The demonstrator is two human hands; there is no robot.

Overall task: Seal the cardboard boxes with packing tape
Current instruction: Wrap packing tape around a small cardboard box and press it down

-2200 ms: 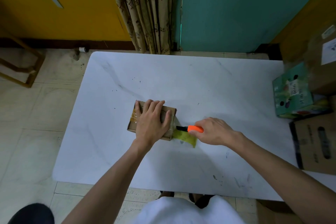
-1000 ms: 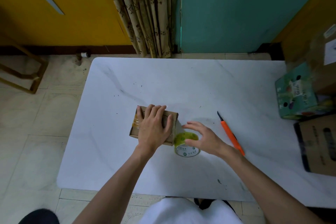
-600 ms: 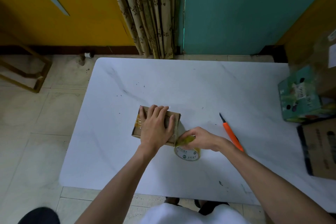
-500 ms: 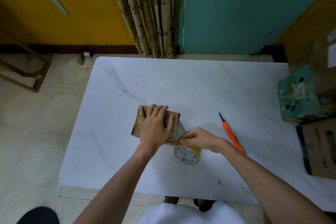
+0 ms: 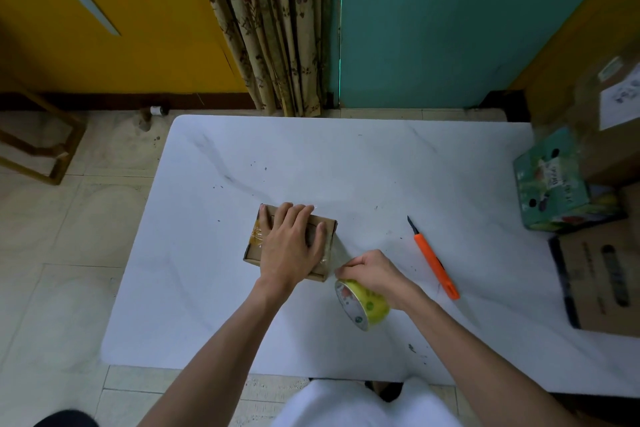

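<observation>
Left hand (image 5: 291, 246) flat on box (image 5: 329, 226), right hand (image 5: 372, 270) gripping tape roll (image 5: 367, 303)

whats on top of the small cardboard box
The left hand lies flat on the cardboard box, fingers spread. Shiny tape shows at its left end. The top under the palm is hidden.

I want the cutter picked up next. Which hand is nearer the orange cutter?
Right. The right hand, gripping the tape roll, sits just left of the orange cutter. The left hand lies flat on the cardboard box, farther away to the left.
</observation>
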